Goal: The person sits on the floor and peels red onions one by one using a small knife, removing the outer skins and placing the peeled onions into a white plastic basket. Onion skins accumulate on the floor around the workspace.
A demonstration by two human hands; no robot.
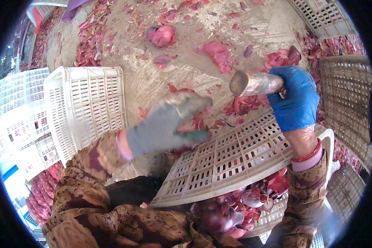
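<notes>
My left hand, in a grey work glove, is stretched over the floor with its fingers apart and nothing between them; it is a little blurred. Around a short cylindrical object with a worn, pale surface closes my right hand, in a blue rubber glove. What that object is made of I cannot tell. Below both hands a white plastic crate lies tilted, with red onions and loose skins inside, close to my body. Onion skins lie on the floor just beyond the crate's side.
White plastic crates stand at the left, and a dirty crate at the right. Another crate is at the top right. A red onion and scattered skins lie on the concrete floor. Filled red mesh sacks are at the lower left.
</notes>
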